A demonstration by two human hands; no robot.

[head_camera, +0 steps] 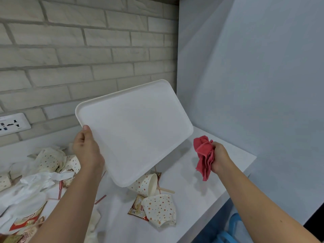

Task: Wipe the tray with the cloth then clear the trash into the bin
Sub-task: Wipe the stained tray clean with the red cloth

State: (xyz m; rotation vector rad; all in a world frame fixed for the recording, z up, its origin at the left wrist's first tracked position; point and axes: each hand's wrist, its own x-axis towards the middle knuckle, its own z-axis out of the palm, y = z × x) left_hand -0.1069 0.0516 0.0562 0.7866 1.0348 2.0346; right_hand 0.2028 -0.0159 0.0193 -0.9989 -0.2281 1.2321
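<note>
The left hand [87, 151] grips the tray [135, 130] by its left edge, with the thumb on the rim and the other fingers hidden behind it. The tray is lifted above the surface [201, 186] and tilted, with its inner face turned toward the person. Its lower corner hangs over a dotted paper cup [145, 184] that lies on its side. The right hand [220, 158] is closed around the red cloth [204, 155], which is bunched loosely with one end hanging down. The cloth is near the right edge of the tray but does not touch it.

In my judgement the step in hand is the wiping. To do it well, the cloth should be spread a little, so that a flat part meets the tray and not only a small lump. Long strokes from the far edge to the near edge are better than short rubbing, and the corners inside the rim need attention too.

The grip on one edge only is weak. Pressure on the right side can turn the tray, so the person should press gently or rest the lower edge on the surface.

The wiped face should stay away from the crushed cup [159, 209], the sachet [137, 207] and the tissues [35, 183]. A blue object [233, 225] shows below the edge of the surface; I cannot tell if it is the bin.
</note>
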